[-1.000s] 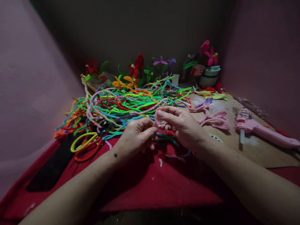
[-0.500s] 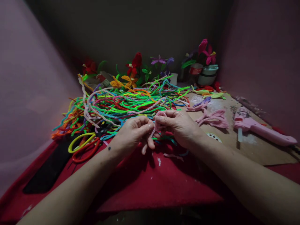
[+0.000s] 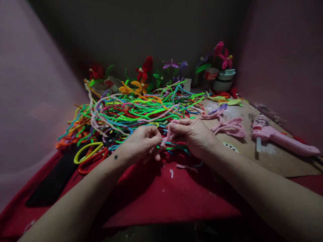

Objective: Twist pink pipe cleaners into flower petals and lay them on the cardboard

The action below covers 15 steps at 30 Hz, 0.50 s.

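A bent loop of pink pipe cleaner point(image 3: 171, 131) is held between my two hands, over the front of a tangled pile of coloured pipe cleaners point(image 3: 151, 111). My right hand point(image 3: 193, 136) pinches its upper part between thumb and fingers. My left hand point(image 3: 142, 143) is closed at its lower left end, fingertips pressed together; the fingers underneath are partly hidden. Below my hands, a short pink offcut point(image 3: 187, 167) and small white scraps point(image 3: 172, 173) lie on the red cloth point(image 3: 176, 201).
To the right, a pink glue gun point(image 3: 282, 137) and pink pipe-cleaner petals point(image 3: 229, 127) rest on cardboard point(image 3: 275, 168). Scissors with yellow and red handles point(image 3: 87, 153) lie at left by a black flat object point(image 3: 51, 179). Pipe-cleaner flowers point(image 3: 142, 72) and a lidded jar point(image 3: 223, 80) stand behind.
My left hand has shifted slightly left and its fingers have curled in more. More of the pink loop shows between the hands. My right hand is almost unmoved.
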Each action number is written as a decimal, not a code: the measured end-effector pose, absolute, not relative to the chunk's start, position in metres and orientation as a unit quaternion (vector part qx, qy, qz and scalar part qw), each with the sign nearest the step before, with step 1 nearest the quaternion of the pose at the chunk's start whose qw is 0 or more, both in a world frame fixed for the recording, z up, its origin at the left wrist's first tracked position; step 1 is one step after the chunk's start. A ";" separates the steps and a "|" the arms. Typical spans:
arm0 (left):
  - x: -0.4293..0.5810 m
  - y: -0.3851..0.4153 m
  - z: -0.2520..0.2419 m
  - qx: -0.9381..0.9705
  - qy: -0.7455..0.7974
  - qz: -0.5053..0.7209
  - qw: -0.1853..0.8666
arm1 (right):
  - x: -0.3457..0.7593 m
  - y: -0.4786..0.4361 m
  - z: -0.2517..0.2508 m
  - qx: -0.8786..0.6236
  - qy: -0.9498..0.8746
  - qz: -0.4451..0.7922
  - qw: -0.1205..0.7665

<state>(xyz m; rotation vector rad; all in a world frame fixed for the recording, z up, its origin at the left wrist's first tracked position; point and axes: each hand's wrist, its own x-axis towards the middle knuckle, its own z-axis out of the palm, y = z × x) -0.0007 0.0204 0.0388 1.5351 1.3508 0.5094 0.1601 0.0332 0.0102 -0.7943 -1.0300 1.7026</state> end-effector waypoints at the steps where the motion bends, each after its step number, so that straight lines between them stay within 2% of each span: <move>1: -0.001 0.020 0.040 0.638 0.566 0.203 0.481 | 0.160 0.033 0.010 -0.329 -0.424 0.696 0.477; 3: 0.000 0.018 0.042 0.645 0.584 0.223 0.439 | 0.160 0.032 0.010 -0.331 -0.434 0.691 0.474; 6: 0.004 0.015 0.044 0.658 0.573 0.330 0.360 | 0.160 0.031 0.009 -0.333 -0.452 0.676 0.478; 8: 0.006 0.012 0.043 0.664 0.539 0.353 0.380 | 0.160 0.032 0.007 -0.329 -0.461 0.671 0.479; 11: 0.008 0.011 0.040 0.666 0.495 0.305 0.467 | 0.161 0.033 0.004 -0.309 -0.457 0.681 0.481; 15: 0.006 0.011 0.039 0.695 0.485 0.285 0.449 | 0.161 0.034 0.003 -0.295 -0.437 0.701 0.480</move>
